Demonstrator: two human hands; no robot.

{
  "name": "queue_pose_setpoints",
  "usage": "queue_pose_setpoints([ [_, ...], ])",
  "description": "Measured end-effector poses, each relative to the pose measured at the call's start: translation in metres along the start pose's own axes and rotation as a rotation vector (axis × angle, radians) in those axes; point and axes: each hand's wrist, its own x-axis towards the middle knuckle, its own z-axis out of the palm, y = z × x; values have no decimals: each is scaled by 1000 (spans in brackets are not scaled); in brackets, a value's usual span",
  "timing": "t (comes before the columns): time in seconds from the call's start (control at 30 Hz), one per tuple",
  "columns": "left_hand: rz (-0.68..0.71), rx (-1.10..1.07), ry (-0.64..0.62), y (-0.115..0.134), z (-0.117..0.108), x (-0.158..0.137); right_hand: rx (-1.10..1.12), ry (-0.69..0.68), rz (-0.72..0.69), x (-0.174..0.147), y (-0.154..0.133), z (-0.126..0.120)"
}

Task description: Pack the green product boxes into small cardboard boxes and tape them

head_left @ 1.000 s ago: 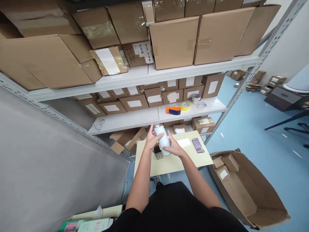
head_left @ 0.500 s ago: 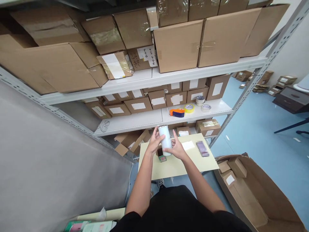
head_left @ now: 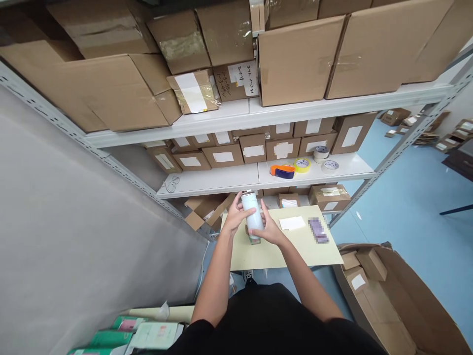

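Note:
A pale blue tumbler (head_left: 253,217) with a metallic rim and a lid on top is held between my two hands above the table (head_left: 295,251). My left hand (head_left: 236,216) grips its upper left side, thumb across the front. Around the lower right side is my right hand (head_left: 270,228), with its thumb near the base. A small green and pink box (head_left: 254,241) stands below the tumbler, mostly hidden by it. White paper (head_left: 292,223) lies to the right of my right hand, and beyond it a blurred purple item (head_left: 318,230).
Shelves ahead hold many cardboard boxes (head_left: 301,59). On the middle shelf lie an orange and dark blue tape dispenser (head_left: 283,171), yellow tape (head_left: 302,164) and white tape rolls (head_left: 330,166). A large open carton (head_left: 399,296) stands right; green packages (head_left: 111,337) lie lower left. A grey wall is on the left.
The view has shifted, so the shelves appear moved right. Both hands still hold the tumbler, which now covers more of the small box; the tumbler's lid shows more clearly.

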Motion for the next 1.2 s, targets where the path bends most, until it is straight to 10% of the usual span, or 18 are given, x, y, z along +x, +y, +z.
queue_pose_setpoints([
  [0.4, 11, -81, 25, -4, -3, 2, 14, 13, 26, 4, 4, 0],
  [0.63, 133, 228, 89, 1, -9, 15, -5, 80, 44, 12, 31, 3],
  [1.2, 280, 564, 162, -81, -40, 16, -397, 289, 409, 48, 186, 22],
])
